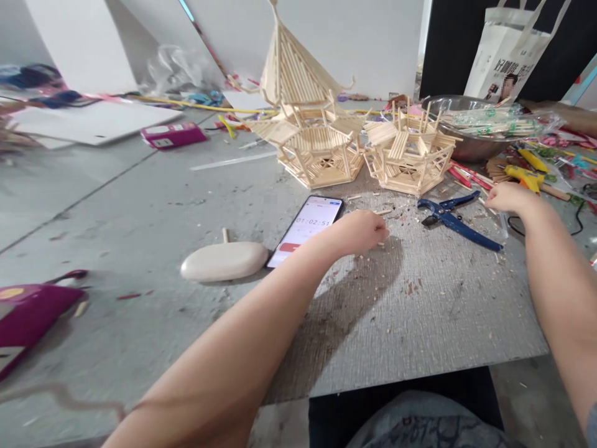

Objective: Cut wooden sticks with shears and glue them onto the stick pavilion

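Note:
My left hand (362, 231) rests low over the board with its fingers curled closed. Bits of wooden stick show by its fingertips, but what it grips, if anything, is hidden. Over at the right, my right hand (512, 200) has its fingers pressed together near thin sticks; their contents cannot be made out. Blue-handled cutters (459, 223) lie opened between the hands. Behind them stand a stick-built pavilion model (321, 149) with a pointed roof and a smaller roofless stick model (408, 155). A phone (310, 214) showing a timer lies partly under my left forearm.
A pale oval case (224, 261) sits left of the phone. Purple boxes (172, 134) lie further left. At the back right are a metal bowl (471, 146) with bagged sticks, a yellow glue gun (525, 177) and a white tote bag (506, 59). Wood scraps litter the board.

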The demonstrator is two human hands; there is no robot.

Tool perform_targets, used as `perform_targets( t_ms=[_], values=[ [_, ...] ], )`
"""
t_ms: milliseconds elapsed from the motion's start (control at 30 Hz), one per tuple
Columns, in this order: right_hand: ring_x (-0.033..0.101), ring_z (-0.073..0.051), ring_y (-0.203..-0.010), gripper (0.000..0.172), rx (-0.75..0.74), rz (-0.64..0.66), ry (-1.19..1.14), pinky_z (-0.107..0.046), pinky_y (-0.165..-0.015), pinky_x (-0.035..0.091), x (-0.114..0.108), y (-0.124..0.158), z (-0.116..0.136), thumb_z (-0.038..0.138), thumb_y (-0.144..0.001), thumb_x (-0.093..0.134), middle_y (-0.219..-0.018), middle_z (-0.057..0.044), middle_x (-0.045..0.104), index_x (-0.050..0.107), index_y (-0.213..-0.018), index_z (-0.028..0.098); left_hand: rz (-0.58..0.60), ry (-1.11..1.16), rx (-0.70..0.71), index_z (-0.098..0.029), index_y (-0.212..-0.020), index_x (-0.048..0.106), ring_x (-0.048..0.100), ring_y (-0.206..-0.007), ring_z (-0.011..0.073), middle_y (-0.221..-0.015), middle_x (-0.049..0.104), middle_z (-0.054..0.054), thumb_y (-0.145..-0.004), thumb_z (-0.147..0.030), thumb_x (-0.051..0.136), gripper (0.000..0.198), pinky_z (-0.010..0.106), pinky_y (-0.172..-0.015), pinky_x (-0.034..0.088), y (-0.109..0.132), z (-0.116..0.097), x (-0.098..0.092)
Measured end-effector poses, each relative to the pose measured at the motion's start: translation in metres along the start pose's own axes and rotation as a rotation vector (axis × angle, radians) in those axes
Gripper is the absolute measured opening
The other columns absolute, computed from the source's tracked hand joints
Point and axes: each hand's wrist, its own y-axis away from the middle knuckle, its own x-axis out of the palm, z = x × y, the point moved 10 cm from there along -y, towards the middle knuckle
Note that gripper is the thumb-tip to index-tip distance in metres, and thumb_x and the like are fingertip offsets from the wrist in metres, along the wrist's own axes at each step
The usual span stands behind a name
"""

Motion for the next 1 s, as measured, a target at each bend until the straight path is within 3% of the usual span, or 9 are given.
perform_targets(
  t_ms=[67, 167, 400, 500, 633, 767, 1000],
  values=[
    [0.06, -0.023, -0.072, 0.021, 0.07, -0.003, 0.021, -0.031, -0.059, 0.04, -0.01, 0.002, -0.007, 0.031, -0.064, 0.055, -0.081, -0.01, 0.067, 0.07, -0.074, 0.02, -0.086, -0.06, -0.029, -0.017, -0.065, 0.06, 0.053, -0.057, 0.0157, -0.065, 0.063, 0.005, -0.075, -0.029, 0.042, 0.024, 0.025, -0.052, 0.032, 0.0, 0.0, -0.007],
    [0.059, -0.027, -0.084, 0.027, 0.129, -0.129, 0.006, -0.033, -0.063, 0.041, -0.032, 0.003, -0.009, 0.034, -0.07, 0.05, -0.091, -0.011, 0.066, 0.069, -0.083, 0.022, -0.205, -0.08, -0.066, -0.018, -0.071, 0.064, 0.054, -0.06, 0.0179, -0.066, 0.063, 0.006, -0.078, -0.034, 0.041, 0.029, 0.026, -0.052, 0.03, 0.0, -0.001, -0.013],
    [0.059, -0.024, -0.093, 0.031, -0.043, -0.181, -0.074, -0.03, -0.076, 0.042, -0.041, -0.025, 0.018, 0.028, -0.076, 0.045, -0.101, -0.007, 0.066, 0.067, -0.097, 0.021, -0.35, -0.061, 0.037, -0.021, -0.08, 0.066, 0.058, -0.071, 0.0171, -0.075, 0.066, 0.005, -0.083, -0.031, 0.04, 0.028, 0.025, -0.06, 0.036, 0.001, -0.015, -0.011],
    [0.058, -0.026, -0.094, 0.03, -0.018, -0.218, -0.042, -0.033, -0.078, 0.042, -0.047, -0.036, 0.016, 0.026, -0.074, 0.047, -0.102, -0.008, 0.066, 0.067, -0.096, 0.02, -0.376, -0.039, 0.074, -0.02, -0.084, 0.065, 0.059, -0.074, 0.0157, -0.08, 0.066, 0.005, -0.085, -0.029, 0.039, 0.027, 0.024, -0.064, 0.039, 0.001, -0.018, -0.01],
    [0.057, -0.027, -0.095, 0.027, 0.016, -0.168, 0.105, -0.036, -0.075, 0.042, -0.039, -0.05, 0.022, 0.025, -0.072, 0.052, -0.105, -0.009, 0.064, 0.067, -0.094, 0.023, -0.407, -0.043, 0.157, -0.019, -0.086, 0.063, 0.06, -0.076, 0.0152, -0.081, 0.066, 0.006, -0.086, -0.028, 0.037, 0.028, 0.025, -0.066, 0.042, 0.001, -0.024, -0.008],
    [0.054, -0.028, -0.098, 0.026, 0.039, -0.122, 0.248, -0.04, -0.079, 0.037, -0.022, -0.064, 0.039, 0.021, -0.074, 0.05, -0.104, -0.013, 0.063, 0.067, -0.093, 0.017, -0.464, -0.069, 0.267, -0.017, -0.086, 0.062, 0.061, -0.076, 0.0147, -0.081, 0.066, 0.007, -0.086, -0.026, 0.038, 0.026, 0.025, -0.068, 0.044, 0.002, -0.032, -0.005],
    [0.047, -0.03, -0.107, 0.029, 0.064, -0.116, 0.237, -0.047, -0.084, 0.027, -0.002, -0.08, 0.054, 0.019, -0.082, 0.041, -0.106, -0.019, 0.061, 0.065, -0.097, 0.011, -0.571, -0.089, 0.34, -0.015, -0.085, 0.058, 0.06, -0.072, 0.0146, -0.081, 0.065, 0.007, -0.088, -0.025, 0.034, 0.026, 0.026, -0.063, 0.043, 0.01, -0.041, -0.009]
  ],
)
